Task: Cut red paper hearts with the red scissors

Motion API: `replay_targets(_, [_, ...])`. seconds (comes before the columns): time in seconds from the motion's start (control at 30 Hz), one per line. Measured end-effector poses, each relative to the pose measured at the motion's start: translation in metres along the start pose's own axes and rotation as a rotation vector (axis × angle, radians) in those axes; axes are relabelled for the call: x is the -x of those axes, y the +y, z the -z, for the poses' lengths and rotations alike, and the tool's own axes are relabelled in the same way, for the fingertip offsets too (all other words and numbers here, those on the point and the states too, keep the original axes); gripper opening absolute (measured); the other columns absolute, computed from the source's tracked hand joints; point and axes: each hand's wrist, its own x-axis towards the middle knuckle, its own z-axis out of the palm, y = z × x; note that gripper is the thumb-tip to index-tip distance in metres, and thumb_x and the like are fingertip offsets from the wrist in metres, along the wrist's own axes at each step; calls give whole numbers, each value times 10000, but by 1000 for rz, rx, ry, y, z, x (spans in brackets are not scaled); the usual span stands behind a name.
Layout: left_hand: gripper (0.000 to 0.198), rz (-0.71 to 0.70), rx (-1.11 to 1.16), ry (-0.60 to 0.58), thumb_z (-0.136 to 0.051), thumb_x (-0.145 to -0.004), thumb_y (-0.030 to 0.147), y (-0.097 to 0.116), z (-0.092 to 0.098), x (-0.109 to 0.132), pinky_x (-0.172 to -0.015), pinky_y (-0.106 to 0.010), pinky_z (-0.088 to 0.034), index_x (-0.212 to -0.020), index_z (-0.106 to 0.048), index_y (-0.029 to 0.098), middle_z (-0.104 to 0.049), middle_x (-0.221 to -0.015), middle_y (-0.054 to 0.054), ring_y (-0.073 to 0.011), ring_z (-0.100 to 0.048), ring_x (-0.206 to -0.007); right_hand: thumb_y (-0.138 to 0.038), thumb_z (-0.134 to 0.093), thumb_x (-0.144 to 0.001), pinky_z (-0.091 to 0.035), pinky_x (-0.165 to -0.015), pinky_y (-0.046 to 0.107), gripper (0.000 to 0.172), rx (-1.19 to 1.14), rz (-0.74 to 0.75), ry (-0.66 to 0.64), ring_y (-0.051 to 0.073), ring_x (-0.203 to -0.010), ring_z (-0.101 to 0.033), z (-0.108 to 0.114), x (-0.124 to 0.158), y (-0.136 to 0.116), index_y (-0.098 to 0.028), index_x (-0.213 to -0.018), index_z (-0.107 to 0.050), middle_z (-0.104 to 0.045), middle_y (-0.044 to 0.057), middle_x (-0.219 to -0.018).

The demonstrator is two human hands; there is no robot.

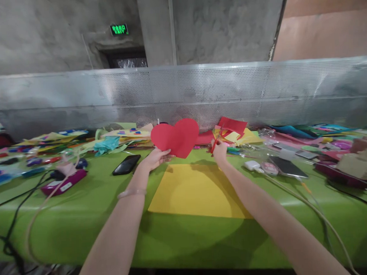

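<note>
Pinched at its lower left edge, a red paper heart [180, 137] is held up by my left hand [158, 157] above the table. My right hand [219, 150] is closed around the red handles of a pair of scissors [214, 144], whose blades point up and away from me. The scissors and the heart are apart. Below both hands a yellow sheet of paper [194, 189] lies flat on the green tablecloth [114, 220]. Red paper scraps [232, 123] lie behind my right hand.
A black phone [126, 164] lies left of the yellow sheet, near a purple power strip [64, 182] with cables. On the right are a white earphone case [252, 165], a dark phone [288, 167] and a cable. Coloured paper piles line the perforated metal panel [184, 85].
</note>
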Motion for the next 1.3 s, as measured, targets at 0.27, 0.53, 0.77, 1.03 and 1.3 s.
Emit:
replay_targets(0.27, [168,-193,69,35,-588,-761,103,11,-15,-10,-582,-227,-543,-926,-563,87,-692,-744,-94,-158,-663,-642,-371,-514,-733,-306,-259,169,215,-156,-38,-338,125,-324,-532,-32,34,-7,-168,-664,-516,-563,-8,-404])
replay_targets(0.53, [192,-247,107,81,-591,-757,118,8,-22,7,-667,-267,-552,-942,-558,84,-694,-845,-115,-183,-673,-718,-469,-515,-705,-282,-241,182,290,-238,-90,-443,127,-305,-515,-35,46,-9,-185,-660,-485,-566,-7,-402])
replay_targets(0.77, [228,-258,58,13,-627,-738,170,5,-26,10,-741,-304,-540,-947,-574,96,-686,-914,-130,-209,-669,-784,-491,-490,-698,-275,-243,174,305,-281,-96,-414,118,-310,-517,-34,49,-13,-194,-641,-447,-571,-7,-406])
replay_targets(1.03, [349,-233,30,-51,-638,-732,197,1,-27,7,-727,-311,-542,-1056,-539,112,-679,-962,-125,-207,-666,-775,-453,-517,-675,-305,-238,182,269,-329,-145,-417,132,-314,-528,-39,54,-14,-204,-653,-419,-579,-7,-419])
replay_targets(1.3, [332,-272,33,23,-636,-723,201,4,-32,8,-584,-271,-536,-1027,-535,117,-649,-1030,-142,-213,-662,-772,-420,-527,-672,-321,-243,191,237,-368,-157,-444,142,-332,-544,-43,64,-18,-209,-666,-419,-580,-14,-430])
